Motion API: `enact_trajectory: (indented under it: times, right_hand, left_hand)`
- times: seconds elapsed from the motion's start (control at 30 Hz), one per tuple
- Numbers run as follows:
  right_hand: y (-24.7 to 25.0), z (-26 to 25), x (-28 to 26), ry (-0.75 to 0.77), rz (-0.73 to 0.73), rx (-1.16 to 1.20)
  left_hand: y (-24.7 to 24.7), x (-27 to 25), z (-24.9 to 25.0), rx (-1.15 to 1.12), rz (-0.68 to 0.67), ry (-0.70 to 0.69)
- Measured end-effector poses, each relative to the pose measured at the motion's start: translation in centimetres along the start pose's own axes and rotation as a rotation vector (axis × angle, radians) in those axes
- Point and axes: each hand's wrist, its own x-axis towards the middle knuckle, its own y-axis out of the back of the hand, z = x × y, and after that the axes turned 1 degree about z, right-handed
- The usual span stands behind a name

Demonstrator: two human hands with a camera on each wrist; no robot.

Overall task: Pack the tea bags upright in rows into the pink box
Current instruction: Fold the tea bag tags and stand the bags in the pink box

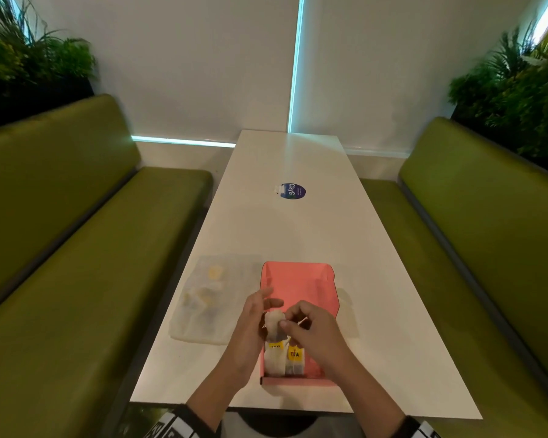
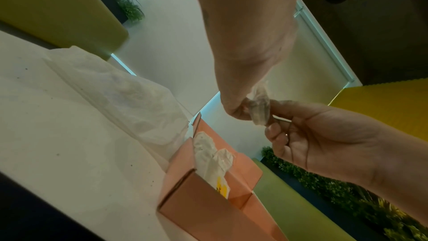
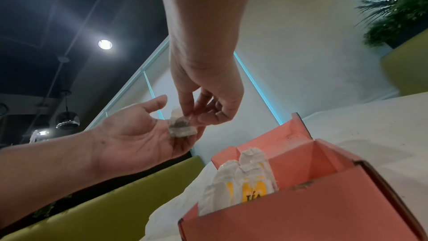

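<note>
Overhead, tea bag [image 3: 181,128] pinched between both hands' fingers [image 3: 187,105]

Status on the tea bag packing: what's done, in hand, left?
Done: a few tea bags stand upright at the near end of the pink box. In hand: both the left hand and right hand pinch one tea bag above it. Left: more bags in the clear plastic bag; most of the box is unfilled.

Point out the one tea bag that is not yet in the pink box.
The tea bag pinched between both hands above the pink box; the others stand inside it.
</note>
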Motion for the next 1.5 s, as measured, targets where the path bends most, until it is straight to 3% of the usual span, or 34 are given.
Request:
enact_trajectory:
  times: [0.17, 0.4, 0.43, 0.57, 0.73, 1.1, 1.2, 1.33, 1.5]
  right_hand:
    - [0.8, -0.2, 0.0, -0.024, 0.029, 0.058]
    - [3.3, -0.2, 0.4, -0.022, -0.149, 0.032]
    - [3.3, -0.2, 0.5, -0.024, -0.106, 0.039]
    - [3.3, 0.5, 1.2, -0.012, 0.376, -0.006]
    - [2.0, 0.1, 0.3, -0.025, 0.133, 0.041]
    - [1.8, 0.0, 0.1, 0.037, 0.096, 0.06]
    - [2.6, 0.3, 0.1, 0.069, 0.126, 0.092]
    - [2.9, 0.2, -0.3, 0.088, -0.025, 0.006]
    - [2.4, 0.9, -0.2, 0.105, 0.049, 0.003]
  left_hand:
    - [0.3, -0.5, -0.3, 0.25, 0.052, -0.077]
    - [0.9, -0.6, -0.5, 0.381, -0.047, -0.072]
    - [0.9, -0.5, -0.7, 0.4, -0.031, -0.086]
    - [0.8, -0.2, -1.0, 0.474, 0.109, -0.174]
    - [0.2, -0.4, -1.2, 0.559, -0.032, -0.23]
    - [-0.1, 0.0, -0.9, 0.645, 0.026, -0.315]
    - [-0.1, -0.1, -0.7, 0.549, 0.034, -0.288]
    - [-0.2, -0.3, -0.6, 0.45, 0.015, -0.21]
    - [-0.2, -0.4, -0.5, 0.333, 0.032, -0.169]
